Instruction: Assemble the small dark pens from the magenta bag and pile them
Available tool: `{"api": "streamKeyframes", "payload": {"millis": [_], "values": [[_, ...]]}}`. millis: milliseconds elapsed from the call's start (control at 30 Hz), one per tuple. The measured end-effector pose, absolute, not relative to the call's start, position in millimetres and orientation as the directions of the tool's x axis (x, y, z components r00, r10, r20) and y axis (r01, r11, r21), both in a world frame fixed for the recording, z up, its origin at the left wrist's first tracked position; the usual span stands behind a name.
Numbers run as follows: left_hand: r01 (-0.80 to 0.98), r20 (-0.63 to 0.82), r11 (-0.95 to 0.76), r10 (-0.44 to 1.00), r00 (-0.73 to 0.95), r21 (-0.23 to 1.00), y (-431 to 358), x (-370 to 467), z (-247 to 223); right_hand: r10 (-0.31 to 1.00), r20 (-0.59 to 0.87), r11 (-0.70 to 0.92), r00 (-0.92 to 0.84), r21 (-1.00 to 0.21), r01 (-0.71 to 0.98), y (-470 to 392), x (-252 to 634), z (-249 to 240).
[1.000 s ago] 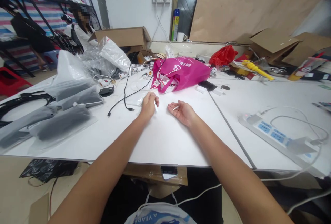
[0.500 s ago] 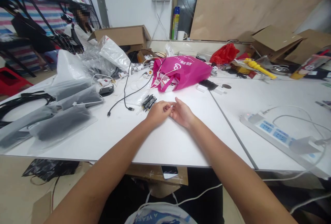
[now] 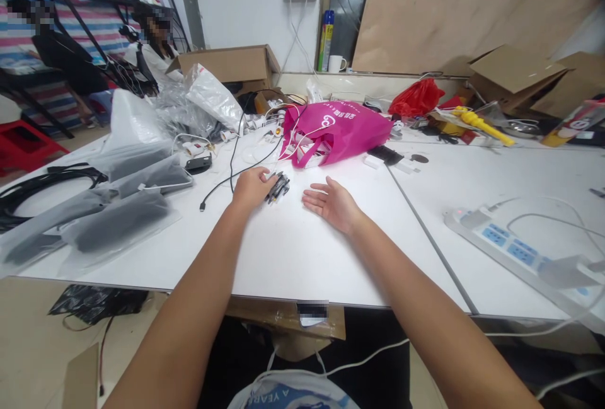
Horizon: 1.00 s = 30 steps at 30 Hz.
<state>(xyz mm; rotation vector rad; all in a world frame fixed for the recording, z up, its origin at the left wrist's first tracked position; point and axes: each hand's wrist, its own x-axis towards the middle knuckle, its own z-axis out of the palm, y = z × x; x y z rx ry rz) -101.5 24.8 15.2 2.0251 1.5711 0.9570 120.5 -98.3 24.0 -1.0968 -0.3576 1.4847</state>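
Note:
My left hand (image 3: 251, 187) is at the left side of a small pile of thin dark sticks (image 3: 278, 187), which look like pens or small tools, though their kind is unclear. Its thumb reaches the pile and the forefinger is apart from it; the other fingers are partly hidden. To the right, my right hand (image 3: 333, 204) rests over the white table (image 3: 302, 258), palm turned up and fingers spread, with nothing visible in it. A black cable (image 3: 222, 185) with a USB plug runs just beyond my left hand.
A magenta bag (image 3: 350, 132) lies behind my hands. Grey pouches (image 3: 118, 226) and a coiled black cable (image 3: 51, 182) are at left, a power strip (image 3: 496, 236) at right. Two people sit at the back left. A phone (image 3: 312, 313) is below the table edge.
My hands were together, pinching something small and white. Now they are apart: the left has moved left to the dark pile, the right has opened. The white thing is out of sight.

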Motion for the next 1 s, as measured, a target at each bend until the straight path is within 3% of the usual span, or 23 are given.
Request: {"api": "streamKeyframes", "payload": {"millis": [233,500,800,1000], "values": [[0.571,0.236,-0.146,0.968,-0.086,0.808,29,-110,25,0.900,-0.410,-0.253,0.149,-0.768,-0.589,-99,122,23],[0.544,0.235,-0.227,0.970,0.056,0.808,25,-102,21,0.894,-0.421,-0.272,0.154,-0.783,-0.560,-101,122,26],[0.651,0.267,-0.379,0.925,0.269,0.657,24,-101,13,0.888,-0.429,-0.279,0.165,-0.788,-0.549,-102,122,31],[0.669,0.335,-0.460,0.887,0.317,0.584,30,-100,-4,0.883,-0.436,-0.280,0.174,-0.785,-0.552,-103,121,33]]}}
